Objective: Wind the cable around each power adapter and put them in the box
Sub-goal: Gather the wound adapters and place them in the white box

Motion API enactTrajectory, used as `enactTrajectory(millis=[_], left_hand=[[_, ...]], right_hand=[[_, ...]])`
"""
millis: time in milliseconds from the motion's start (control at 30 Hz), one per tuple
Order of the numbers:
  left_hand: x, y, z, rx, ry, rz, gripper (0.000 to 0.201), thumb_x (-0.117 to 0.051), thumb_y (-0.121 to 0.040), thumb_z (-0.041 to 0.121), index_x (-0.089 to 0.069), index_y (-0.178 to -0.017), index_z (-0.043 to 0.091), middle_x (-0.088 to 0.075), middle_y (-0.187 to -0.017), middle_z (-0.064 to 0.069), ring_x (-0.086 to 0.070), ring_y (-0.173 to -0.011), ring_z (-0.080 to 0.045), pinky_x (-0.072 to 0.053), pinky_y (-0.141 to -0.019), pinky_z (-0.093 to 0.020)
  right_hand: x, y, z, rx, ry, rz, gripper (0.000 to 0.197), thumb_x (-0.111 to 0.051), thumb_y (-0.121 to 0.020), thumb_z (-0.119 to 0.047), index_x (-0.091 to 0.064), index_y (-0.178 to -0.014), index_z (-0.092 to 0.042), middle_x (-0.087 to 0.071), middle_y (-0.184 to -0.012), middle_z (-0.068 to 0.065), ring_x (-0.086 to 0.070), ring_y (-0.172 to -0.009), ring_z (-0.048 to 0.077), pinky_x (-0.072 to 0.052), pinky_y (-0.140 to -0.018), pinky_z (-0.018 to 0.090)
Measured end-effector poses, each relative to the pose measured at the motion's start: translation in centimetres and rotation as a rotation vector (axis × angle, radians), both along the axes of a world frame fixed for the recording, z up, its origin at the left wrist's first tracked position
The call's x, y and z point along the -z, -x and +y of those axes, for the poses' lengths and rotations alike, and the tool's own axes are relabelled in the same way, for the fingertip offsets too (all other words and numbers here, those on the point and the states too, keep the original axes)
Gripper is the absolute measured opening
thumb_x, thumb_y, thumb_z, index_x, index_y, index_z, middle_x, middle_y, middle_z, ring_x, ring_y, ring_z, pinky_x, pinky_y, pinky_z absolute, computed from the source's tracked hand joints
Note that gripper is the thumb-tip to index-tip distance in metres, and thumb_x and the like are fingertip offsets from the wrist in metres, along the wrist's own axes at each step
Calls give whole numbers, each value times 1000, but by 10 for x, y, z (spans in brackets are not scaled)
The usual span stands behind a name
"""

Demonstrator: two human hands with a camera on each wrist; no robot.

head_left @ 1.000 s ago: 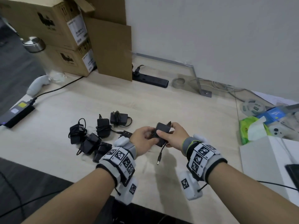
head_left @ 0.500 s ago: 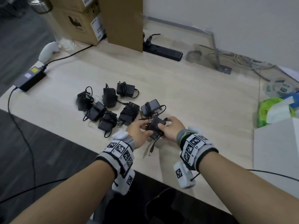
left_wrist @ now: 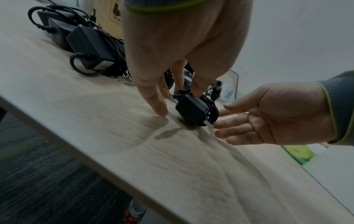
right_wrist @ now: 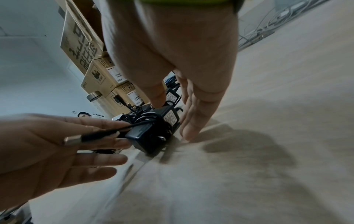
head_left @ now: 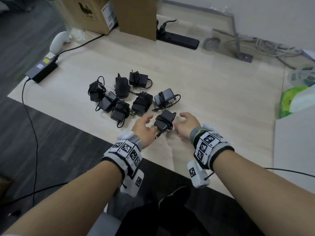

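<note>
The wound adapter (head_left: pixel 164 120) lay on the counter (head_left: pixel 213 106) between both spread grips, left hand (head_left: pixel 143 127) touching its near end, right hand (head_left: pixel 185 126) just beside; long axis ran near-to-far.

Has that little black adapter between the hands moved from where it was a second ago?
Yes. The adapter was held up in both hands; now it lies on the table, close beside the pile of wound adapters, both hands open around it.
</note>
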State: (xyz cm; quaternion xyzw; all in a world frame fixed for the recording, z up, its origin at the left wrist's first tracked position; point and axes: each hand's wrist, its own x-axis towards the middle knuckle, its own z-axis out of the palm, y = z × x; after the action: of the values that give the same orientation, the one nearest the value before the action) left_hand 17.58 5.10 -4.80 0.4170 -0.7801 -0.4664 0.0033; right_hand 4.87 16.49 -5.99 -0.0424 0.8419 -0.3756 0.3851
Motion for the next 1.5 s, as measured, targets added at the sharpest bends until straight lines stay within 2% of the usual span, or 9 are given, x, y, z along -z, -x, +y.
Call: enactTrajectory(millis=[67, 200, 333, 633, 767, 1067, 1200, 1300, 1500], left_hand=[[-1, -7, 5, -24, 59, 32, 40, -63, -90, 23, -52, -128, 25, -54, -124, 0, -63, -99, -19, -47, -83, -28], [-8, -19, 18, -30, 200, 108, 18, -62, -89, 24, -51, -103, 24, -56, -100, 3, -57, -76, -13, -38, -64, -21], [-9, -27, 37, 123, 193, 135, 14, -61, -89, 24, -47, -92, 25, -55, -73, 10, -51, -64, -6, -34, -56, -18], [-2, -46, 89, 398, 180, 216, 15, -63, -88, 33, -53, -84, 23, -49, -57, 8, -49, -55, -10, -41, -56, -29], [6, -50, 103, 510, 143, 95, 10, -61, -88, 37, -61, -87, 28, -56, -64, 9, -54, -61, -7, -40, -58, -23], [25, -78, 129, 569, 145, -52, 13, -63, -88, 36, -71, -92, 27, -64, -76, 13, -61, -75, -10, -47, -71, -25], [44, -96, 137, 512, 201, -93, 21, -62, -89, 33, -68, -107, 23, -68, -105, 3, -63, -95, -15, -45, -80, -24], [54, -104, 145, 461, 251, -118, 39, -64, -88, 31, -58, -125, 19, -56, -125, -7, -56, -111, -26, -46, -92, -33], [67, -105, 162, 435, 258, -102, 55, -67, -86, 29, -47, -136, 18, -45, -135, -11, -51, -118, -31, -47, -95, -42]], right_hand=[[-7, -4, 13, 10, 5, 45, 46, -60, -85, -31, -47, -128, -25, -66, -106, 8, -61, -80, 26, -54, -77, 36], [-24, -15, 38, -24, 9, 199, 30, -60, -90, -30, -54, -119, -24, -63, -86, -6, -58, -74, 16, -42, -61, 21], [-34, -29, 56, -41, -14, 295, 21, -60, -89, -27, -61, -110, -25, -65, -94, -4, -59, -80, 17, -38, -69, 19], [-23, -75, 115, -166, -149, 372, 4, -60, -87, -32, -61, -87, -28, -61, -79, -12, -56, -76, 11, -37, -71, 20], [-22, -82, 126, -230, -192, 381, 12, -60, -86, -36, -62, -81, -25, -63, -77, -11, -58, -75, 13, -38, -69, 22], [-13, -107, 160, -378, -221, 376, 15, -58, -87, -39, -62, -81, -26, -67, -85, -8, -60, -80, 19, -48, -73, 28], [7, -128, 199, -470, -308, 346, 20, -52, -93, -38, -65, -104, -27, -68, -104, 0, -61, -99, 25, -48, -82, 30], [26, -136, 219, -502, -420, 303, 46, -47, -95, -36, -43, -136, -16, -54, -132, 9, -50, -122, 31, -42, -98, 36], [46, -157, 223, -421, -544, 445, 51, -54, -88, -40, -38, -128, -14, -43, -126, 15, -39, -119, 35, -40, -90, 43]])
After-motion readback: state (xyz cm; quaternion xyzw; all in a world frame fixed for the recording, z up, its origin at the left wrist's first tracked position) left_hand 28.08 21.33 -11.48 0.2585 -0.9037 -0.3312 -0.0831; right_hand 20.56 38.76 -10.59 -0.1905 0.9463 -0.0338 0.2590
